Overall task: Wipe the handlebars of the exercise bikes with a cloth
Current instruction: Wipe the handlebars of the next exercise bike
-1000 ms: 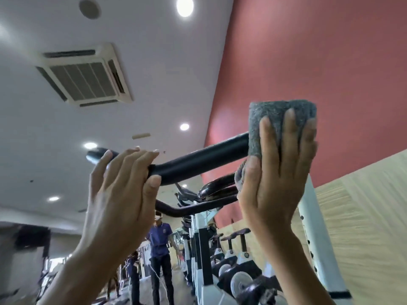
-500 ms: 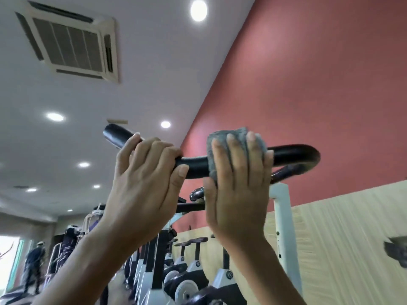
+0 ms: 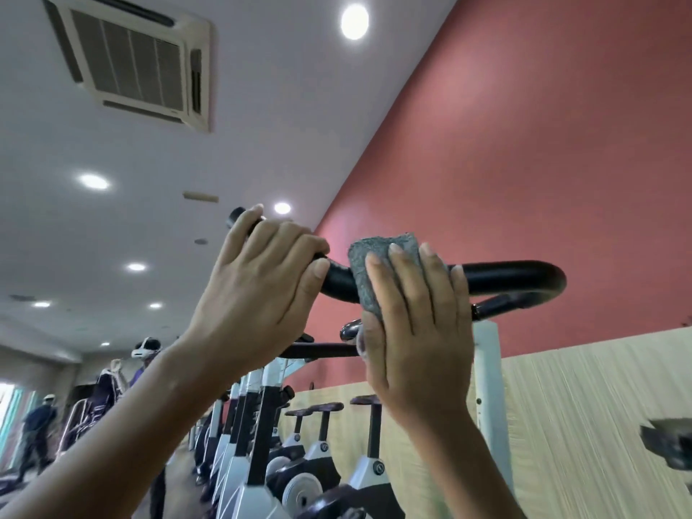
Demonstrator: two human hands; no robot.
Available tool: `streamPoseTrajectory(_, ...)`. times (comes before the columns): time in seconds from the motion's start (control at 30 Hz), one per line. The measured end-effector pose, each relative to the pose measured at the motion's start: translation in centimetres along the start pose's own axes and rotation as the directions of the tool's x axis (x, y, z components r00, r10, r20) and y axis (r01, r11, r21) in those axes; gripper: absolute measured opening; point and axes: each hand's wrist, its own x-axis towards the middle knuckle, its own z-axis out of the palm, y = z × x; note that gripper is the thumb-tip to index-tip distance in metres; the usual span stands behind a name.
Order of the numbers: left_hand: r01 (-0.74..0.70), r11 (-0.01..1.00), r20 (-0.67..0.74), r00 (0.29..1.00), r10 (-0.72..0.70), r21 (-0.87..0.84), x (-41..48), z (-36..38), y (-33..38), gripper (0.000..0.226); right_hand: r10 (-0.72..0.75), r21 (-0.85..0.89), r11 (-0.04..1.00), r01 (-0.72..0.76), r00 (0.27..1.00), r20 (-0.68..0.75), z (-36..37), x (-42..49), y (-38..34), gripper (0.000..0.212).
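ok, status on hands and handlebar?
Left hand gripping black tubular handlebar. Right hand pressing grey cloth over it. Nothing blocking.

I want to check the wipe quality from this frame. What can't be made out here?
- Contact between the cloth and handlebar: head view, covered by the right hand.
- Left bar section: wrapped by the left hand.
- Dark object at the right edge: blurred, cut off.
- Distant people: too small.
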Motion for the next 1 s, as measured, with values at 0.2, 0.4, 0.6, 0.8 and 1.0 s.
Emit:
streamPoseTrajectory(0.2,0.024,0.999,0.02,1.0,-0.023,-0.042,-0.1,-0.3,0.1,0.04,0.333,0.004,0.942,-0.334,0.938,-0.098,0.7,0.9,-0.3,0.043)
streamPoseTrajectory(0.4,0.029,0.997,0.02,0.999,-0.027,-0.067,-0.2,-0.7,0.4,0.038,0.036,0.03,0.999,-0.038,0.996,0.08,0.4,0.0,-1.3,0.045)
streamPoseTrajectory(0.6,0.13,0.991,0.024,0.991,-0.129,-0.024,0.5,-0.7,1.8,0.034,0.166,-0.064,0.986,-0.154,0.932,0.323,-4.5,5.2,3.9,0.036)
streamPoseTrajectory(0.8,0.217,0.974,0.013,0.976,-0.217,-0.07,1.0,-0.8,3.1,0.029,0.072,-0.059,0.997,-0.045,0.783,0.618,-6.3,8.2,4.5,0.035)
streamPoseTrajectory(1.0,0.308,0.949,0.28,0.919,-0.277,-0.073,2.3,-3.3,3.4,0.027,0.055,-0.05,0.998,-0.024,0.563,0.824,-7.2,10.2,4.9,0.034)
